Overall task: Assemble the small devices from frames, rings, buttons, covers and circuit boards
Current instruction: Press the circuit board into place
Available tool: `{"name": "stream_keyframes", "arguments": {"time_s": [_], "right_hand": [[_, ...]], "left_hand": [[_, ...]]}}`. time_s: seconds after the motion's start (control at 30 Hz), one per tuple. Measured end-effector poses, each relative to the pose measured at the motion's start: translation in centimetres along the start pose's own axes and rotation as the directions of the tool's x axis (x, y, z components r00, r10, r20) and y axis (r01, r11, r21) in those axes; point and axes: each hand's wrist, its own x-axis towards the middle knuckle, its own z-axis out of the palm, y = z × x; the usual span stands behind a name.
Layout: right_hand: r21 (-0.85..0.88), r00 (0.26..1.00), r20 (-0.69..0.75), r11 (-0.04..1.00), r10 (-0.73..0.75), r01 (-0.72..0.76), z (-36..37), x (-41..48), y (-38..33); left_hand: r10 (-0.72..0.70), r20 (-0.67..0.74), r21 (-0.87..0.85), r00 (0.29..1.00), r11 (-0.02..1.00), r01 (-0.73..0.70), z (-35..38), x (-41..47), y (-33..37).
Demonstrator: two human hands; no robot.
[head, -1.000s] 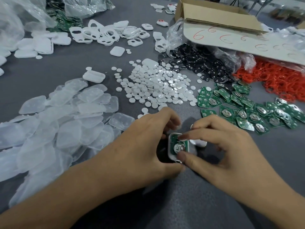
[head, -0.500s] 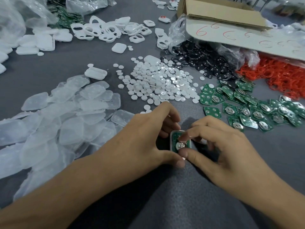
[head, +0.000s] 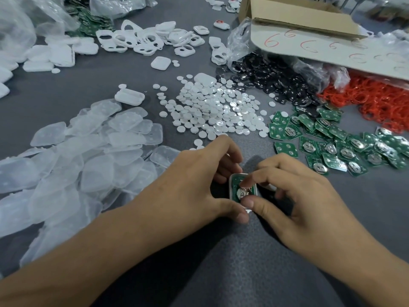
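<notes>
Hands closed on one small device [head: 238, 189]

Both forearms come in from the bottom edge and meet just past the middle of the grey table [head: 221, 273]. The left hand [head: 194, 187] grips the device from the left. Its thumb is stretched along the near corner and its fingers are curled round the far side. The right hand [head: 309, 196] pinches the same device from the right. The forefinger is bent down so that its tip presses on the green circuit board [head: 235, 181], and the thumb is braced against the near edge. The other right fingers are curled loosely behind. The board sits inside a white frame [head: 230, 191] with its round metal clip facing up. Whether the device rests on the table or is held just above it cannot be told.

Left of the hands spreads a wide heap of clear covers [head: 77, 165]. Beyond the hands lies a pile of white buttons [head: 217, 111], and to the right of it a scatter of loose green boards [head: 332, 142]. Further back are black parts [head: 272, 78] spilling from a plastic bag, with red rings [head: 380, 105] at the right edge. At the far side lie white frames with cut-outs [head: 141, 41], a cardboard box [head: 298, 16] and a white sheet [head: 321, 47] marked with red sixes.
</notes>
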Motion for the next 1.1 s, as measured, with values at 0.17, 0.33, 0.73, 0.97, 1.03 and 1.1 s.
{"name": "stream_keyframes", "arguments": {"time_s": [0.17, 0.33, 0.73, 0.97, 1.03, 1.1], "right_hand": [[-0.005, 1.0, -0.026, 1.0, 0.0, 0.0, 0.15, -0.02, 0.01], [0.011, 0.997, -0.071, 1.0, 0.014, -0.013, 0.25, 0.01, -0.03], [0.03, 0.997, -0.077, 0.999, -0.015, 0.018, -0.28, 0.01, 0.15], [0.046, 0.997, -0.078, 0.999, -0.023, 0.027, -0.24, 0.04, 0.29], [0.054, 0.997, -0.077, 0.998, -0.02, 0.024, -0.23, 0.05, 0.26], [0.059, 0.997, -0.073, 0.998, -0.019, 0.024, -0.23, 0.06, 0.22]], "left_hand": [[-0.004, 0.0, 0.009, 1.0, 1.0, 0.004, 0.0, -0.07, 0.08], [-0.005, -0.001, 0.011, 1.0, 1.0, 0.005, -0.06, -0.12, 0.1], [-0.004, 0.022, 0.024, 1.0, 1.0, 0.004, -0.12, -0.24, 0.07], [-0.002, 0.022, 0.028, 1.0, 1.0, 0.001, -0.09, -0.23, -0.02], [-0.002, 0.023, 0.027, 1.0, 1.0, 0.001, -0.09, -0.19, -0.05], [-0.002, 0.024, 0.026, 1.0, 1.0, 0.002, -0.08, -0.16, -0.08]]}}
